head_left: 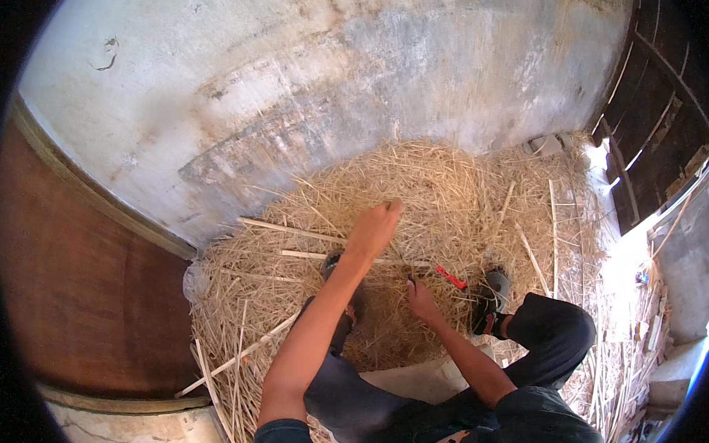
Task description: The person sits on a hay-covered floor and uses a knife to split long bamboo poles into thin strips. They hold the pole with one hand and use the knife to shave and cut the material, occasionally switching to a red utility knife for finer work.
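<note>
My left hand (pixel 374 230) is raised over the straw, its fingers pinched together. A faint thin strand seems to run down from it, but I cannot make out what it holds. Lower and to the right, my right hand (pixel 424 303) is closed, thumb up, around a small dark object (pixel 410 280) whose kind is too small to tell. Just right of that hand lies a bright red, narrow object (pixel 452 277), on the straw (pixel 423 180) near my right foot.
Pale wooden or bamboo strips (pixel 292 232) lie across the straw on both sides. A stained plaster wall (pixel 304 106) rises ahead. On the left is a brown door-like panel (pixel 91 270); dark boards (pixel 655 109) stand at the right. My sandalled feet (pixel 491 299) are planted apart.
</note>
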The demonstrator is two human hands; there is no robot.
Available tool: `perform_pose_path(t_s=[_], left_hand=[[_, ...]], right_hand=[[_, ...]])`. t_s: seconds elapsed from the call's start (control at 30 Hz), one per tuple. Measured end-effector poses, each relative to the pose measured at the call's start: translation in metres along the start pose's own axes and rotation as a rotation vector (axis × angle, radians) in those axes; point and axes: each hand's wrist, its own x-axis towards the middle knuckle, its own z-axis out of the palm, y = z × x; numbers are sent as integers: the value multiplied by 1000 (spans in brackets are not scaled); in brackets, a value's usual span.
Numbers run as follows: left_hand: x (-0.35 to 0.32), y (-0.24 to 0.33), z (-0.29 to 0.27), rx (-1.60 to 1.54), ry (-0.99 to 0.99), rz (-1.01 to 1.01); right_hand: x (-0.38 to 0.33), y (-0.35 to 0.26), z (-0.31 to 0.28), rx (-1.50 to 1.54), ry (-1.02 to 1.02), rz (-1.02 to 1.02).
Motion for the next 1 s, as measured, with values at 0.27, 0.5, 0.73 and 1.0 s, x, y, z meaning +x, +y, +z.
perform_pose_path(t_s=[0.27,0.5,0.73,1.0], left_hand=[[1,-12,3,-623,308,-161],[-3,5,-12,-1300,-52,-444],[1,0,-3,-1394,-335,-284],[13,15,-1,-1191,-216,-267]], right_hand=[[-8,-13,-29,-263,148,-211],[20,-6,-38,1164,-673,494],[19,-19,-29,952,-708,503],[21,-30,-58,-7,-275,276]])
